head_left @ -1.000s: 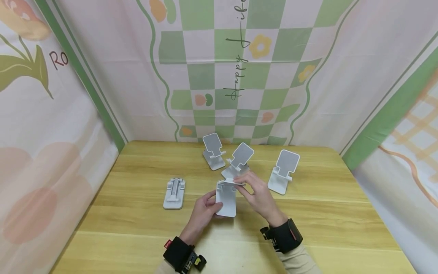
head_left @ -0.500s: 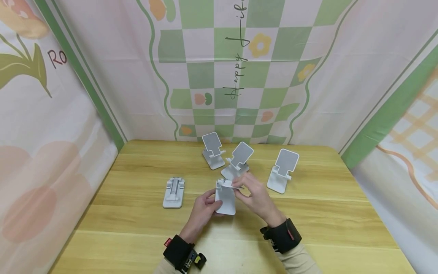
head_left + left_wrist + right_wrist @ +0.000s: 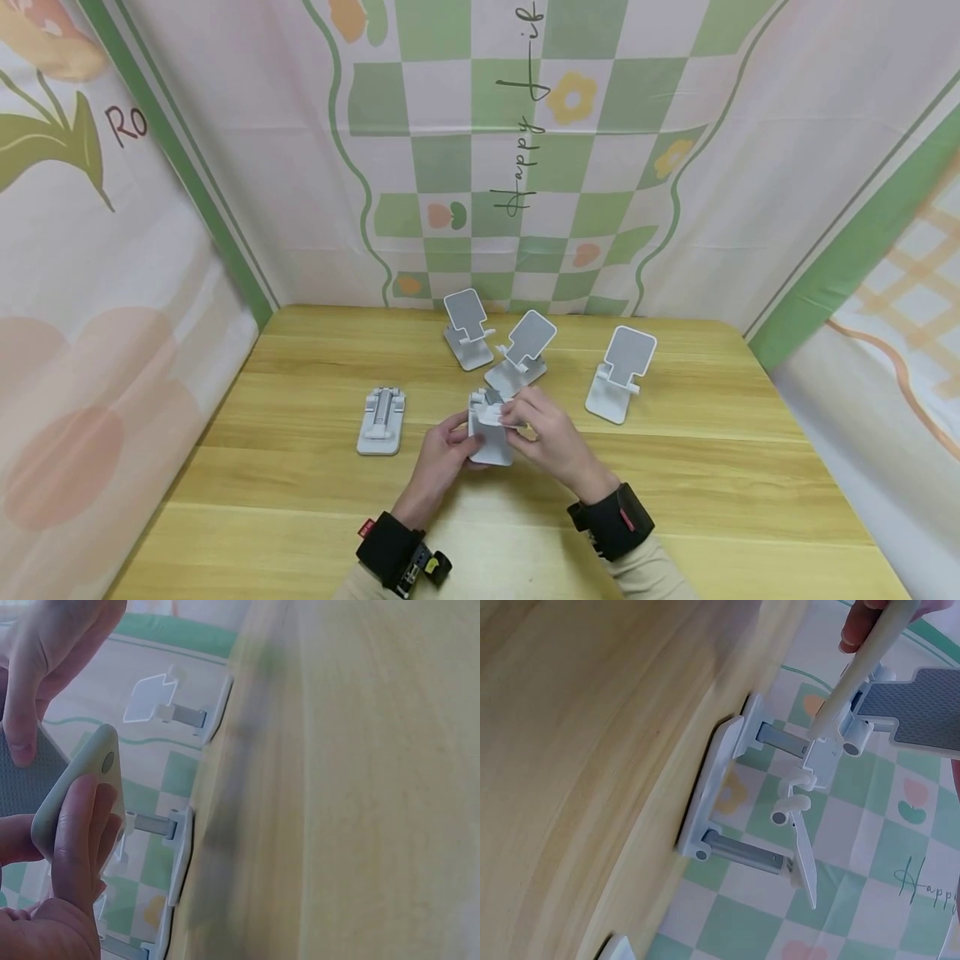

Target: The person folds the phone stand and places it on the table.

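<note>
Above the middle of the table, my left hand (image 3: 441, 460) holds a white folding phone stand (image 3: 491, 447) by its base, thumb on top and fingers beneath. My right hand (image 3: 551, 437) pinches the stand's upper plate at its right side. This plate is partly unfolded from the base, and a grey neck shows behind it. From the right wrist, the plate's textured grey pad (image 3: 930, 705) is visible beside the hinge. The left wrist view shows the fingers (image 3: 75, 832) curled round the base, with a round grey foot on its underside.
Behind the hands stand two unfolded phone stands, one at back left (image 3: 467, 317) and another closer (image 3: 532, 337). A third unfolded stand (image 3: 630, 354) is to the right. A folded stand (image 3: 381, 423) lies flat at left. Patterned cloth (image 3: 442, 167) hangs behind the wooden table (image 3: 300, 517).
The right hand has swung the held stand's upper plate toward the person, revealing its grey neck. The held stand has shifted slightly left and away from the person. The other stands stay put.
</note>
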{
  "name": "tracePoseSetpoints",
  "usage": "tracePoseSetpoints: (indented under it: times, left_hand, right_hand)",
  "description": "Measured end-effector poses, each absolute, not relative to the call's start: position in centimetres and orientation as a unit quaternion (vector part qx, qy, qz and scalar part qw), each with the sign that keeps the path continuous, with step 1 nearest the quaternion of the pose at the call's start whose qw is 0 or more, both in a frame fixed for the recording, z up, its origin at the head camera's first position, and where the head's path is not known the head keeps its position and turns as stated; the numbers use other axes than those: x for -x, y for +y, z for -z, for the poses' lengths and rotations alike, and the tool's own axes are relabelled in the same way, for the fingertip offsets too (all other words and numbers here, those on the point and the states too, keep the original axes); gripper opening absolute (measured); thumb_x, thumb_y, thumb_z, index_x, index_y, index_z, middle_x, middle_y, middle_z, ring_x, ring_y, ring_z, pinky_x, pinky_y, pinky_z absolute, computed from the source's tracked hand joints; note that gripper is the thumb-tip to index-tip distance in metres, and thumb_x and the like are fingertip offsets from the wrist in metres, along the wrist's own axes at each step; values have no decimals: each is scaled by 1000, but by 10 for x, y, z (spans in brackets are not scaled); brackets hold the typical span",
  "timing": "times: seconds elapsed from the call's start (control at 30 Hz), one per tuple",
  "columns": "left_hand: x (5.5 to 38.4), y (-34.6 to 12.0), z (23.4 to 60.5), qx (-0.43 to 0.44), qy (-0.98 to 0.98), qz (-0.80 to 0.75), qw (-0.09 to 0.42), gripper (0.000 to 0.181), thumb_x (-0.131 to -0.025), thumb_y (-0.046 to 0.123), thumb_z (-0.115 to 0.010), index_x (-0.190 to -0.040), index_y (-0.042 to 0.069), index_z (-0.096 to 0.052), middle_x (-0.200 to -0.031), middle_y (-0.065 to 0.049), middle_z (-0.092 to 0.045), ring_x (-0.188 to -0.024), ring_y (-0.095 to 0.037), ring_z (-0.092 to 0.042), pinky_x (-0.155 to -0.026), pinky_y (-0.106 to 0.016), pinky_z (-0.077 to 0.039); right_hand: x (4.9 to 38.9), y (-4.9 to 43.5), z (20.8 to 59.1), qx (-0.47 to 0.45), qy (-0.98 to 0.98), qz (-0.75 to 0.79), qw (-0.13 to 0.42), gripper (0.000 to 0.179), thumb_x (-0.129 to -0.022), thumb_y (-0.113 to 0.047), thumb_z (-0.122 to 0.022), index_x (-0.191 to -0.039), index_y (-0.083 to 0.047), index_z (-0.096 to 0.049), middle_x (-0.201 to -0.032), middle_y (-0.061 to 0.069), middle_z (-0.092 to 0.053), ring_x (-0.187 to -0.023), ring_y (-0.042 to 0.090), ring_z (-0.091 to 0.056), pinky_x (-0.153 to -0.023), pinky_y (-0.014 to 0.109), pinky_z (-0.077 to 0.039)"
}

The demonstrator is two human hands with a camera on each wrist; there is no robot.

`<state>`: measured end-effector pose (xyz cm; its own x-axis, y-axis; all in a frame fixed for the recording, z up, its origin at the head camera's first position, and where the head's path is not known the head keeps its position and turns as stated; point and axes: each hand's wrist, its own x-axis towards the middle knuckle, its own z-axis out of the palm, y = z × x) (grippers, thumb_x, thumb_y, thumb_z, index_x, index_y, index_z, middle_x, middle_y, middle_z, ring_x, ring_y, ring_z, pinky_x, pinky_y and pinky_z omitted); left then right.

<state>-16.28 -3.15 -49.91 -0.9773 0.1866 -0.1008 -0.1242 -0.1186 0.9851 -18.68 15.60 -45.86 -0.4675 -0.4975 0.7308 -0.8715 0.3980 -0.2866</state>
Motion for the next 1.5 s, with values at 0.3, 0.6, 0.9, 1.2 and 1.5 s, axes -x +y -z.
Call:
tracePoseSetpoints:
  times: [0.3,0.6,0.9,1.2,1.5]
  left_hand:
    - [164,-32,499,-28,649,-753,105,56,-89,5,-57,-139,-10,-37,-116,-27,-62,-95,-26,-64,-70,-33,-57]
    - [162,-32,496,-45,635,-765,101,54,-90,4,-55,-138,-13,-36,-120,-30,-58,-98,-27,-63,-72,-32,-57]
    - [161,-34,498,-32,636,-764,104,55,-92,9,-57,-139,-10,-36,-120,-27,-60,-97,-26,-64,-73,-31,-57]
    - [162,-35,498,-28,629,-770,102,58,-92,10,-57,-141,-10,-34,-122,-28,-58,-101,-27,-62,-75,-32,-56]
    - [161,-34,497,-26,633,-767,100,57,-91,8,-57,-141,-8,-35,-119,-27,-61,-101,-27,-62,-75,-33,-56]
  right_hand:
    - [186,155,460,-440,-792,-317,281,24,-65,4,-73,-80,-9,-59,-93,0,-59,-88,13,-51,-70,25,-50]
    - [185,154,459,-454,-790,-300,284,26,-65,4,-74,-82,-8,-60,-95,3,-59,-89,14,-51,-71,24,-50]
    - [182,152,457,-437,-785,-346,270,26,-72,-10,-77,-95,-11,-64,-106,5,-61,-102,16,-53,-85,30,-50]
    - [178,157,460,-313,-851,-387,166,34,-97,-20,-50,-129,-9,-51,-133,8,-47,-125,21,-40,-102,48,-38]
    - [180,159,465,-190,-852,-485,53,49,-102,-30,-39,-145,-8,-34,-138,16,-40,-118,27,-46,-94,51,-44]
